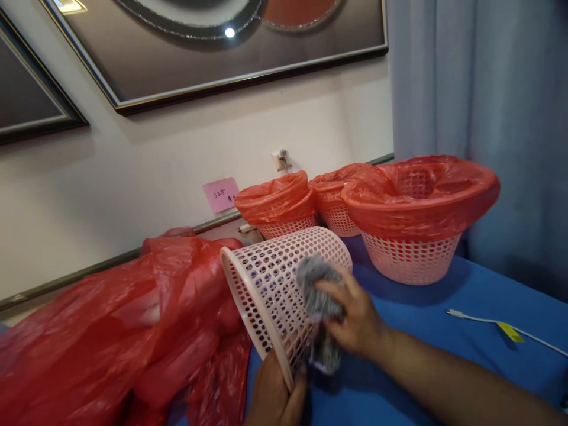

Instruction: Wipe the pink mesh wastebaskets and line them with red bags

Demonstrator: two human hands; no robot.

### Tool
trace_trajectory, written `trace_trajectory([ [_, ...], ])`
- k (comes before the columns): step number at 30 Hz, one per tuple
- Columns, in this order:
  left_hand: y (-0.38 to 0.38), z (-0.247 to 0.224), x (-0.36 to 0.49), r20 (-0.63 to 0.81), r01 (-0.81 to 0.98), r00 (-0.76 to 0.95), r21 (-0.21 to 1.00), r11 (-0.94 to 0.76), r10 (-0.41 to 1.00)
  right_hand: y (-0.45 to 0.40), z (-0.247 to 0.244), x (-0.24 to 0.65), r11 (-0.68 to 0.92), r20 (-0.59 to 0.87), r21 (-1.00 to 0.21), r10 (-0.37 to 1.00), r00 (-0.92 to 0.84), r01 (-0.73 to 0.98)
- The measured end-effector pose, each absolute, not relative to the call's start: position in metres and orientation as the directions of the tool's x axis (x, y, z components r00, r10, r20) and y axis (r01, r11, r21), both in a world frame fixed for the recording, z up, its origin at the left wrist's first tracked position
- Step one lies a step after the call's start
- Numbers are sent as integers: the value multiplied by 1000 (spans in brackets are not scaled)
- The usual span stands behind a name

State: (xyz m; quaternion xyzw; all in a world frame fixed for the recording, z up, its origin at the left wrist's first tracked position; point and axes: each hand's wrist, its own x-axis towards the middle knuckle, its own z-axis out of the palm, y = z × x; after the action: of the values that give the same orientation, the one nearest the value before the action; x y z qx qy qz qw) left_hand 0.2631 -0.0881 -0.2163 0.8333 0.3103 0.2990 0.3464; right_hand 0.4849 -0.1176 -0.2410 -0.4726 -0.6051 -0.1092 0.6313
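Observation:
A pale pink plastic wastebasket (279,269) with holes all over its wall lies tilted on its side, its mouth facing left. My left hand (276,390) grips its rim at the bottom, with the thumb outside. Against the basket's outer wall my right hand (355,310) presses a crumpled grey cloth (317,284), its fingers closed round it. Part of the cloth hangs below the hand, blurred by motion.
Red plastic bags (119,325) are heaped on the left. Several baskets lined with red bags, one large (412,254), stand behind on the blue table (399,378). A white cable (488,321) lies at right. A pink note (220,195) is on the wall.

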Motion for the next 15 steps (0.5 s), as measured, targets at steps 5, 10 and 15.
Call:
trace_trajectory([
  [5, -79, -229, 265, 299, 328, 724, 644, -691, 622, -95, -229, 523, 310, 646, -760, 451, 615, 571],
  [10, -78, -230, 275, 282, 292, 762, 654, -698, 583, -132, -230, 480, 631, 883, -430, 443, 154, 646],
  [15, -84, -224, 279, 290, 292, 705, 714, -637, 648, -146, -233, 460, 735, 924, -302, 382, -2, 608],
])
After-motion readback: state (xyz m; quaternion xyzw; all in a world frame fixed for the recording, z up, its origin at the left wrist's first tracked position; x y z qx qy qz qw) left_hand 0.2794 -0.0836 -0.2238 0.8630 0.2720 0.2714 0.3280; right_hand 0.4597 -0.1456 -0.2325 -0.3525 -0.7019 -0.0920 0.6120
